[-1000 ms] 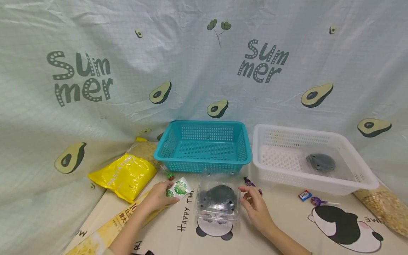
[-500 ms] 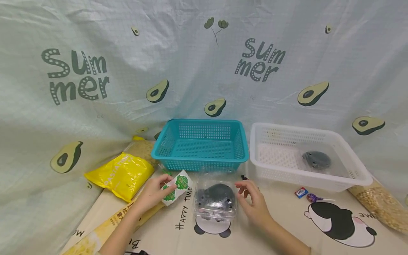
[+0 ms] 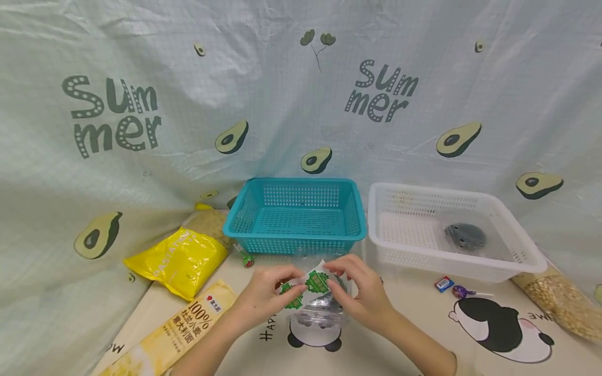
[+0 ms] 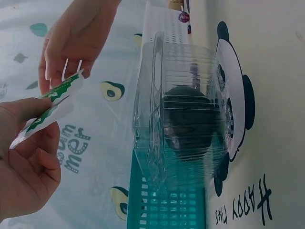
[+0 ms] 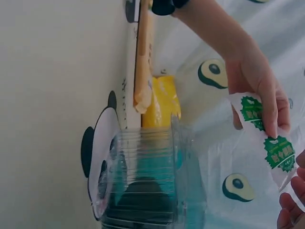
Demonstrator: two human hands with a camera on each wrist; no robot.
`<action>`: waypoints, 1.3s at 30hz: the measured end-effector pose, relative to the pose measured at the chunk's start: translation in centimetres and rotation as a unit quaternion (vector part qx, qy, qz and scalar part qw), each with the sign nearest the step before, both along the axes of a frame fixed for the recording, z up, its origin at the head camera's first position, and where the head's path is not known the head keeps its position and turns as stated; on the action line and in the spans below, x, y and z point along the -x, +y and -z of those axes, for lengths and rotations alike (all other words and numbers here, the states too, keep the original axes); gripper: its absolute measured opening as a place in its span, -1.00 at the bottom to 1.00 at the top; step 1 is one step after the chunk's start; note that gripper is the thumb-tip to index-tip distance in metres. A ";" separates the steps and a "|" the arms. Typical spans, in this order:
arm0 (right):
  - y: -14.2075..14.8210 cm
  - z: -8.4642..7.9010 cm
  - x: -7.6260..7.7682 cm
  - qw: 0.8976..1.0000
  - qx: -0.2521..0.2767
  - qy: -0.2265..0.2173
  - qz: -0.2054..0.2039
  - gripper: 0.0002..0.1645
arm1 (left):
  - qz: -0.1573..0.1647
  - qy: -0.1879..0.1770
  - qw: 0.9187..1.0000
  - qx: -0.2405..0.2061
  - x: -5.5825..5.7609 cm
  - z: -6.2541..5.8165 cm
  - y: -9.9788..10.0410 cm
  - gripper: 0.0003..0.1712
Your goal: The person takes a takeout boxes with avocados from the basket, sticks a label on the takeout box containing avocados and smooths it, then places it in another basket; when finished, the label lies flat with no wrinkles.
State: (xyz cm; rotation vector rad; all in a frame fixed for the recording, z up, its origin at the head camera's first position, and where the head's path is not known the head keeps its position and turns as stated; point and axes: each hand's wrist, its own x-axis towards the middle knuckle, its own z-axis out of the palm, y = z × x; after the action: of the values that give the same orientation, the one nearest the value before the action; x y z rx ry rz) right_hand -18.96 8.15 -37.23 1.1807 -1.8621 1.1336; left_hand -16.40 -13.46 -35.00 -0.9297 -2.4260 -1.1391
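A white sheet of green round stickers point(image 3: 317, 282) is pinched between the thumb and fingers of my left hand point(image 3: 268, 297). My right hand point(image 3: 364, 287) has its thumb and index fingertip at the sheet's right end, fingers curled toward it. In the right wrist view the sticker sheet point(image 5: 261, 125) hangs slantwise, with right fingertips point(image 5: 298, 191) at its lower end. Below both hands stands a clear plastic clamshell box point(image 3: 322, 317) with a dark rounded thing point(image 4: 190, 119) inside. Hands and sheet cover part of the box in the head view.
Behind the box is a teal basket point(image 3: 293, 245); a white basket point(image 3: 451, 261) with another boxed dark thing point(image 3: 465, 236) stands right. Left lie a yellow bag point(image 3: 181, 261) and a pasta packet point(image 3: 188, 324). Lollipops point(image 3: 248, 259) and a small wrapped sweet point(image 3: 444, 284) lie about.
My left hand has carried the sticker sheet rightward over the clamshell box. The right hand has come in to the sheet's right end. More of the pasta packet is uncovered.
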 end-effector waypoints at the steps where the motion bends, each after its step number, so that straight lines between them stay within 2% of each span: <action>1: 0.0 0.0 0.0 1.000 0.000 -0.004 0.002 -0.72 | 0.001 0.007 1.000 0.003 0.0 0.0 0.1 -0.96; 5: 0.1 0.3 -0.1 1.000 -0.004 -0.019 0.001 -0.72 | 0.000 0.013 1.000 0.003 -0.1 0.2 0.3 -0.95; 11: 0.2 0.8 -0.2 0.999 -0.007 -0.041 0.010 -0.73 | -0.007 0.001 1.000 0.002 0.0 0.4 0.4 -0.95; 16: 0.3 1.0 -0.1 0.998 -0.003 -0.061 0.014 -0.79 | -0.018 -0.059 0.998 -0.018 -0.1 0.6 0.2 -0.86; 18: 0.5 1.1 0.1 0.996 -0.003 -0.086 0.022 -0.79 | -0.029 -0.082 0.996 -0.033 0.0 0.7 -0.2 -0.83; 23: 1.2 1.6 0.4 0.984 0.007 -0.173 0.046 -0.83 | -0.058 -0.118 0.989 -0.066 0.2 0.5 -1.3 -0.87; 27: 1.6 2.0 0.6 0.973 0.012 -0.224 0.055 -0.87 | -0.051 -0.149 0.985 -0.075 0.4 0.7 -1.6 -0.89; 28: 1.6 2.0 0.7 0.972 0.012 -0.230 0.054 -0.87 | -0.047 -0.151 0.985 -0.075 0.6 1.1 -1.7 -0.88; 31: 1.6 2.3 0.8 0.969 0.012 -0.243 0.047 -0.84 | -0.046 -0.158 0.984 -0.070 0.5 1.2 -1.6 -0.91; 36: 1.8 2.5 1.0 0.967 0.007 -0.252 0.022 -0.91 | -0.065 -0.156 0.984 -0.061 0.4 1.2 -1.8 -0.94; 38: 2.1 2.3 1.0 0.958 0.015 -0.285 0.025 -1.00 | -0.085 -0.163 0.981 -0.066 0.5 1.2 -2.1 -0.94; 39: 2.4 2.2 1.1 0.951 0.023 -0.306 0.028 -0.96 | -0.099 -0.169 0.978 -0.070 0.5 1.2 -2.4 -0.94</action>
State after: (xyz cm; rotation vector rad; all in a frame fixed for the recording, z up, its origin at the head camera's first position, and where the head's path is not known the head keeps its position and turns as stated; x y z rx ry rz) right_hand -20.03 10.51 -39.40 0.7890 -2.2789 1.6311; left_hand -16.89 -15.87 -36.20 -0.4695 -2.5816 -1.4673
